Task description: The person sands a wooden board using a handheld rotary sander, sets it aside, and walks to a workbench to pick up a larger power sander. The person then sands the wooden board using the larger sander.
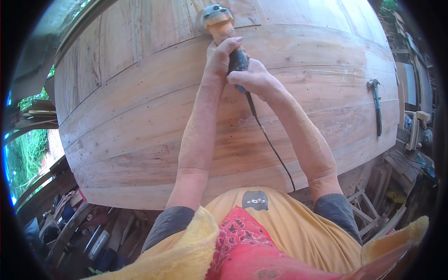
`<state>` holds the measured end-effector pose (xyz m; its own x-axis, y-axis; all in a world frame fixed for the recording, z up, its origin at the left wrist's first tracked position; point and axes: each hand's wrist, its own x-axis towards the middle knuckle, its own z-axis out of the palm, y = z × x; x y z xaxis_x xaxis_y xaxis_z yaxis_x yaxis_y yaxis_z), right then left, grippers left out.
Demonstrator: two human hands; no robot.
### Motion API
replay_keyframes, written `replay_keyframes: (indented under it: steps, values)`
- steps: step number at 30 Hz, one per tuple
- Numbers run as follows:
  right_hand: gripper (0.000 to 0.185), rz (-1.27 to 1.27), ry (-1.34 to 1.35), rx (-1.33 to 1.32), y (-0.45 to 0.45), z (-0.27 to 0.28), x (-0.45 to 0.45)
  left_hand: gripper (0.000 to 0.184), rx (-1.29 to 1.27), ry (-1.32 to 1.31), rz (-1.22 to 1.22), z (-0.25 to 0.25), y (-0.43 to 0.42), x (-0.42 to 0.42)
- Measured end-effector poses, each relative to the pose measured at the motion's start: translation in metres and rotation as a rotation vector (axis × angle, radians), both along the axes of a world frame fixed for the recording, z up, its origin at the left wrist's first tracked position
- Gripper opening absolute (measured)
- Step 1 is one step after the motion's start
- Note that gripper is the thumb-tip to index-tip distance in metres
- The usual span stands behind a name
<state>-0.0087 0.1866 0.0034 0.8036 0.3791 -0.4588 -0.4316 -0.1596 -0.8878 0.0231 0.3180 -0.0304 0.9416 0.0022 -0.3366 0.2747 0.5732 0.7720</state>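
An angle grinder (224, 29) with an orange body, a metal head and a dark rear grip rests against the far part of a large planked wooden panel (154, 126). My left hand (219, 57) is wrapped round its body, thumb across the top. Closer to me, my right hand (254, 79) grips the dark rear end, where the power cord (268, 135) comes out. The cord runs back over the boards toward my waist. The grinder's disc is mostly hidden under its head. Dust coats both forearms.
A hammer (376, 105) with a teal and black handle lies on the panel at the right. Scrap timber (368, 212) and wooden frames crowd the floor beyond the panel's right edge. Tools and clutter (95, 242) lie at the lower left.
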Motion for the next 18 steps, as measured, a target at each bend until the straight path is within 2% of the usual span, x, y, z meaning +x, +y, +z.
replay_keyframes:
  steps: [3,4,8,11,18]
  values:
    - [0.030,-0.038,-0.042,-0.030,-0.032,-0.008,0.000,0.030,-0.004,-0.022,-0.097,-0.004,-0.028,0.009]
    - [0.030,-0.058,-0.024,-0.074,-0.044,-0.006,0.000,0.027,0.003,-0.026,-0.069,0.000,-0.043,0.012]
    - [0.029,-0.108,0.022,-0.177,-0.060,0.011,0.004,0.034,0.035,-0.003,-0.080,-0.007,-0.072,0.028]
    - [0.029,-0.062,0.025,-0.180,-0.046,0.010,0.002,0.039,0.048,-0.042,-0.092,-0.009,-0.050,0.022]
    - [0.029,0.063,-0.020,-0.074,0.033,-0.007,0.003,0.031,0.006,0.010,0.028,-0.008,0.037,-0.003]
